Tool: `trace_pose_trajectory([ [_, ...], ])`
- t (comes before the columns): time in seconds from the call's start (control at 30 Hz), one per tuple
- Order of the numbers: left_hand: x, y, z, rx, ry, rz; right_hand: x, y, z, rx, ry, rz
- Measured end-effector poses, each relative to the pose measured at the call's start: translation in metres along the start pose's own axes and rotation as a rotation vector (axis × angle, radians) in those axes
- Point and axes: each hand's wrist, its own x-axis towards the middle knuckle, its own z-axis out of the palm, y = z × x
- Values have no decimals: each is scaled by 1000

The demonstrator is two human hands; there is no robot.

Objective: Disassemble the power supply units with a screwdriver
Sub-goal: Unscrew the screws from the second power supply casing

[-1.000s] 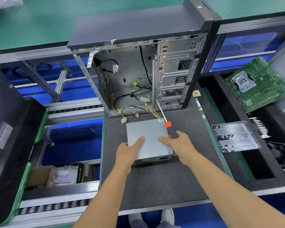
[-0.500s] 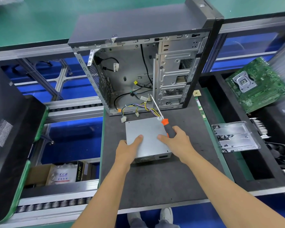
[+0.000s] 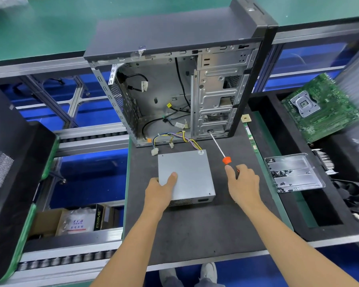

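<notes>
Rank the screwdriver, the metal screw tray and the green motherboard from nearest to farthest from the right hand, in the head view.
1. screwdriver: held in the right hand.
2. metal screw tray: just to its right.
3. green motherboard: far right, beyond the tray.

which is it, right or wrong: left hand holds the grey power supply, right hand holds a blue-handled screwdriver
Wrong in one respect: the head view shows the screwdriver has an orange handle, not blue. The left hand does hold the grey power supply, and the right hand holds the screwdriver.
</notes>
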Motion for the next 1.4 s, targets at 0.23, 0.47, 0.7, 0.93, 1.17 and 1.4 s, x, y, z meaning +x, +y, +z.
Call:
trace_pose_trajectory([
  [0.23, 2, -2, 2, -9, -9, -11, 31, 34, -7, -307, 51, 63],
  [0.47, 3, -2, 2, -3, -20, -11, 38, 47, -4, -281, -76, 108],
  [0.7, 3, 1, 2, -65, -27, 0, 2, -2, 0, 26, 122, -301],
  [0.93, 12, 13, -1, -66, 0, -47, -8, -50, 26, 456, -425, 288],
  [1.17, 23, 17, -3, -58, -55, -81, 3, -58, 32, 399, -427, 329],
  [1.4, 27, 15, -4, -39, -71, -64, 6, -58, 28, 370, -461, 290],
])
